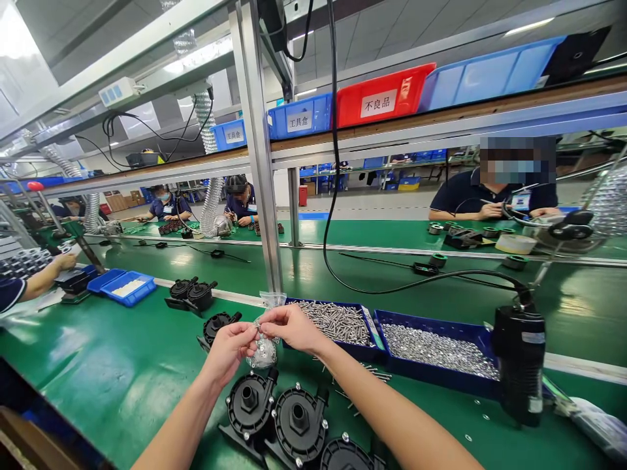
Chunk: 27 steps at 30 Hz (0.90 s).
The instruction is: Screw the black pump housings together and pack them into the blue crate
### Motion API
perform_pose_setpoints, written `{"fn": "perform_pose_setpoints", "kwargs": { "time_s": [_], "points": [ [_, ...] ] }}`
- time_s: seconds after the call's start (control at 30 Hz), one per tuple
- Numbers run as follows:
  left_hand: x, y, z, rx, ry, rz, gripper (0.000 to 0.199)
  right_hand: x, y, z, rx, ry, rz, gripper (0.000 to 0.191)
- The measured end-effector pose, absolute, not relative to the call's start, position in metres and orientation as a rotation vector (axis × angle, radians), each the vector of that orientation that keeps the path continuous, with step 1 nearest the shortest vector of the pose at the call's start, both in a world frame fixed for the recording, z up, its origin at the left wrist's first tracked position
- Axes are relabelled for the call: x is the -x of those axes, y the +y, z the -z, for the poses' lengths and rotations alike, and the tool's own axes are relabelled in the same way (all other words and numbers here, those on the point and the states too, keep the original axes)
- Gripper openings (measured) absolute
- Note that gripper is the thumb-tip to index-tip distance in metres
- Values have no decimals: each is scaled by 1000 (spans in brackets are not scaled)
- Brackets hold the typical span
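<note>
My left hand [234,346] and my right hand [290,326] meet at the middle of the view, fingertips pinched together over a clear plastic bag [263,353] of small shiny parts. What sits between the fingertips is too small to name. Just below my hands stand black round housings [249,405] [300,418] with screws around their rims; a third [347,455] is cut off at the bottom edge. Another black housing [215,326] lies behind my left hand. Right of my right hand is a blue tray of screws [337,323], partly hidden by that hand.
A blue tray of small metal parts [441,349] and a hanging black power tool [518,365] are at the right. Loose screws [367,373] lie by my right forearm. A metal post [257,150] rises ahead. Co-workers sit across the bench; another person's hand [64,261] is at the left.
</note>
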State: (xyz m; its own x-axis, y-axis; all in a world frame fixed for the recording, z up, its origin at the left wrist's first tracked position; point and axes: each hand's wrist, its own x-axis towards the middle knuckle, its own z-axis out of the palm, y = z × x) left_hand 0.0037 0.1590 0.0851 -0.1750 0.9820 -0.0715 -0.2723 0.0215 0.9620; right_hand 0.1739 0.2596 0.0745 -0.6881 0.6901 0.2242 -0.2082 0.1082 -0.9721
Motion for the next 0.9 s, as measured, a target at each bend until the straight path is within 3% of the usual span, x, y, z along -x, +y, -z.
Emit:
{"fn": "perform_pose_setpoints", "kwargs": {
  "time_s": [0.5,0.9],
  "points": [
    [1,158,-86,-888,1053,-1307,46,-173,263,-69,415,-1604,-1822,50],
    [8,157,-86,-866,1034,-1254,44,-173,260,-68,401,-1616,-1838,45]
  ]
}}
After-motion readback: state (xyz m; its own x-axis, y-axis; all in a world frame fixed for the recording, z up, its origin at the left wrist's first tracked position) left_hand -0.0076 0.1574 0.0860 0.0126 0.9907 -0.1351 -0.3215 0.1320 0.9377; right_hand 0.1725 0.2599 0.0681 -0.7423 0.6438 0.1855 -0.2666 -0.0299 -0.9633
